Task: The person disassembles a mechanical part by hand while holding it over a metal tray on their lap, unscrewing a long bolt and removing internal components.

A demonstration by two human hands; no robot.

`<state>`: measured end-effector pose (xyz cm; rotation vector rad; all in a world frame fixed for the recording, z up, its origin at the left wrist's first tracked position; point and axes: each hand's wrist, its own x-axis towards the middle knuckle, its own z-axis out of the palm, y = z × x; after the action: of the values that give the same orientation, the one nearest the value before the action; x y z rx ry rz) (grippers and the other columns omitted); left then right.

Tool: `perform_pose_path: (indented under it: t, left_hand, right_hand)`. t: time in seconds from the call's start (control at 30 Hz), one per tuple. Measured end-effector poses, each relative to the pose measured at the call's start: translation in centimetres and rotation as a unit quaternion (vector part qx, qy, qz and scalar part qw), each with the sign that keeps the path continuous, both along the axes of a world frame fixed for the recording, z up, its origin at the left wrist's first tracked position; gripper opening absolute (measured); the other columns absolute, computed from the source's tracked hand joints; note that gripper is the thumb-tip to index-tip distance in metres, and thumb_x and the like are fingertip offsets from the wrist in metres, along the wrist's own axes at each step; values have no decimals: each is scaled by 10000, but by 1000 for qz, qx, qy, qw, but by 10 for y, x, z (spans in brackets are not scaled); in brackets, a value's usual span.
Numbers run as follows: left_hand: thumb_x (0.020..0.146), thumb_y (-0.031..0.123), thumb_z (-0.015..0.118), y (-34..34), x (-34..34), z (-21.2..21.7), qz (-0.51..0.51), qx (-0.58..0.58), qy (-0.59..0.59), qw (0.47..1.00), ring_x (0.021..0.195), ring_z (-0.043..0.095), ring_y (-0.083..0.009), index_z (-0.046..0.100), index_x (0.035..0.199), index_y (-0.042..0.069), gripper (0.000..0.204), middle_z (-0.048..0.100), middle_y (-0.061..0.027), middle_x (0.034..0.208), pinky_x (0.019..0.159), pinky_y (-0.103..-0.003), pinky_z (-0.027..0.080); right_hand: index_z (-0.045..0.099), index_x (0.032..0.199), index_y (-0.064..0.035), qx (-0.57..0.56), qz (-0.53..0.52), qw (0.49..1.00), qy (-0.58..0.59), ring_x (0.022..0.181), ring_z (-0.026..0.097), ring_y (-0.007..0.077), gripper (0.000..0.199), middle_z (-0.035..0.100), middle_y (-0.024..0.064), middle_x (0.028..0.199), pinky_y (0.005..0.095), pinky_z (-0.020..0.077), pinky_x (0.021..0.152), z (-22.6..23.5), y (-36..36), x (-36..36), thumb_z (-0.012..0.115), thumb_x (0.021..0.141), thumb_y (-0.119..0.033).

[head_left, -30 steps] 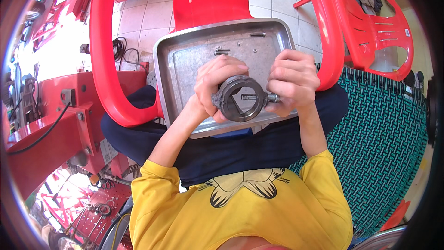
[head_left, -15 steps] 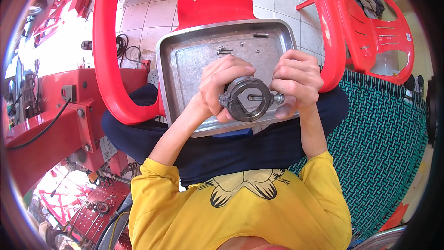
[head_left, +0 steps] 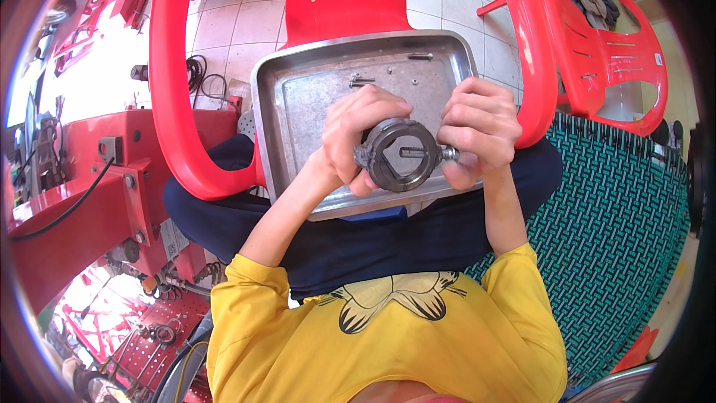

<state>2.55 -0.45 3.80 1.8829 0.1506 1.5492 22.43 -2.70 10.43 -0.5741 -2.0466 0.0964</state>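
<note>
A dark metal ring-shaped clamp [head_left: 382, 175] with an angular opening is held above the metal tray [head_left: 307, 116]. My left hand [head_left: 356, 128] wraps round its left side, thumb low and fingers behind. A silvery bolt [head_left: 450, 154] passes through the ring's right side, and its shank shows inside the opening. My right hand [head_left: 481, 128] is closed at the outer end of this bolt, with the thumb below it and the fingers curled. Whether a tool sits within those right fingers is hidden.
Several loose bolts [head_left: 362, 82], another bolt [head_left: 421, 57] and two small nuts [head_left: 415, 82] lie in the tray. It rests on a red plastic chair [head_left: 343, 7] in front of me. A second red chair [head_left: 611, 52] stands at right; red machinery [head_left: 82, 216] is at left.
The ring clamp has tilted slightly and shifted a little to the right in my left hand. My right thumb and fingertips have moved slightly around the bolt's end.
</note>
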Motion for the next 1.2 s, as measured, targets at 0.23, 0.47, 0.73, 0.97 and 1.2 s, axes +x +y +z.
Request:
perform_pose_path:
  t: [0.23,0.47,0.73,0.97,1.2]
  left_hand:
    - [936,496,555,0,1,4,14,11,3,1000,733,675,-325,526,1144,-52,587,664,-216,933,642,-398,537]
    - [914,466,569,2,1,1,10,1,-12,1000,734,675,-333,521,1145,-59,575,662,-230,931,646,-402,538]
    - [896,440,588,3,1,2,18,6,-19,1000,726,663,-333,496,1169,-63,580,658,-235,935,664,-405,540]
    - [877,405,647,0,-6,3,92,-101,-8,991,806,670,-277,438,1222,-82,632,663,-210,970,747,-366,544]
    - [735,360,893,15,-9,25,202,-170,-47,963,866,692,-177,429,1293,-53,835,688,-127,977,752,-277,549]
  right_hand:
    - [573,613,-65,12,15,1000,-7,482,522,188,300,450,12,553,290,404,486,-1,5,4,697,755,-299]
    - [554,595,-58,-8,-5,1000,-7,497,533,195,398,459,19,559,297,409,491,-2,0,2,699,812,-358]
    - [532,583,-59,10,-13,1000,7,501,537,209,501,461,38,557,322,410,483,-6,5,5,537,951,-397]
    - [651,767,-53,-169,-263,948,52,482,533,205,207,560,42,570,312,405,500,-4,9,5,623,935,-170]
    - [621,1097,-93,-356,-325,840,-249,841,697,322,278,719,116,892,457,531,718,-43,31,21,601,956,-333]
